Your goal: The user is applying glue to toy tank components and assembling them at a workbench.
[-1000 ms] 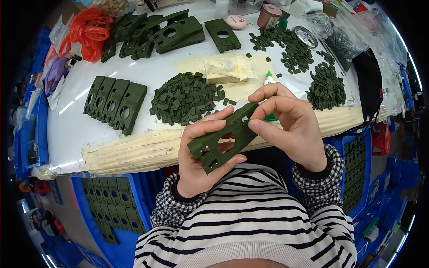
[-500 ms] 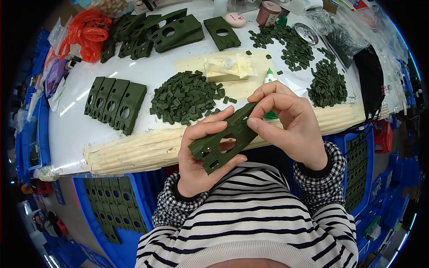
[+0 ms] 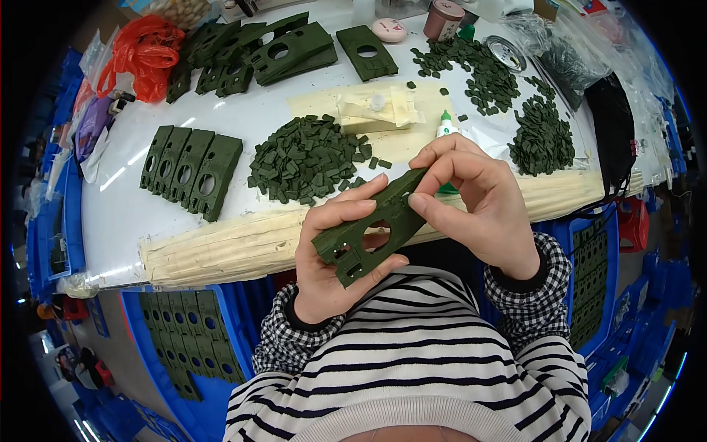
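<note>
Over the table's front edge, my left hand (image 3: 324, 254) grips a dark-green plastic model tank hull (image 3: 359, 252), fingers along one long side and thumb along the other. The hull is tilted, its far end up to the right, with a large round hole through its middle. My right hand (image 3: 475, 202) is closed at that far end, thumb and fingertips pinched on its edge. Whether a small piece sits between those fingertips is hidden. Left of the hands lies a heap of small green plastic pieces (image 3: 302, 158). A glue bottle (image 3: 445, 125) with a green tip stands behind my right hand.
Several matching hulls (image 3: 190, 171) stand in a row at left, with more stacked (image 3: 291, 53) at the back. Further heaps of small pieces (image 3: 543, 136) lie at right. A tape-covered block (image 3: 379, 114) sits mid-table. Blue crates (image 3: 180, 295) holding hulls flank me below the table.
Both hands keep the same hold on the hull. The whole picture has shifted very slightly; nothing on the table has visibly moved.
</note>
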Demonstrator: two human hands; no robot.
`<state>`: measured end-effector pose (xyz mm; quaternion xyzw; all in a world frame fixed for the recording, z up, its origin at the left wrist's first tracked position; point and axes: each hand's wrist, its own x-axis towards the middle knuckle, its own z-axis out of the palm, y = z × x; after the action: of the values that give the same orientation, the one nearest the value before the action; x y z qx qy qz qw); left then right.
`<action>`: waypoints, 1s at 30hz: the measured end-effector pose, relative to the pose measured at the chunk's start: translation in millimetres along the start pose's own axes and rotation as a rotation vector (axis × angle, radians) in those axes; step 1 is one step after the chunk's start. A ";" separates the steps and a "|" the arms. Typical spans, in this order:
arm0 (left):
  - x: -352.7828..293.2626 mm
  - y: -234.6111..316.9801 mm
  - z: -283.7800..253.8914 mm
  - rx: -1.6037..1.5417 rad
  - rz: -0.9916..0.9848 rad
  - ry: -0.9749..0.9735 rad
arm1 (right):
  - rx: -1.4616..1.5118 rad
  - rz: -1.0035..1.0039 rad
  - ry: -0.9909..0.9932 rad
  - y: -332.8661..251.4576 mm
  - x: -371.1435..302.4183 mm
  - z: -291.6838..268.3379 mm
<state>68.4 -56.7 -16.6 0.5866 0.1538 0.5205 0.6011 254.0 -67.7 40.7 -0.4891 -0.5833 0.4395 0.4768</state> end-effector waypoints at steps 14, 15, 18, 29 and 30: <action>-2.6 -1.0 -4.0 -0.020 -0.011 -0.017 | -0.023 -0.014 -0.037 1.6 -0.3 0.7; -2.6 -1.3 -4.4 -0.032 -0.019 -0.013 | -0.023 -0.024 -0.041 1.5 -0.6 0.5; -2.5 -1.5 -7.6 -0.063 -0.048 -0.003 | 0.020 -0.014 -0.055 -2.0 -2.6 -0.3; -12.1 25.7 -45.4 -0.049 0.006 0.367 | -0.363 -0.228 0.107 -5.5 2.4 7.6; -12.6 31.2 -49.9 -0.049 0.010 0.426 | -0.432 -0.223 0.115 -5.8 3.9 12.7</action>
<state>9.6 -46.9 -8.2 0.4495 0.2617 0.6393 0.5664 240.3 -65.2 44.9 -0.5366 -0.6860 0.2205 0.4391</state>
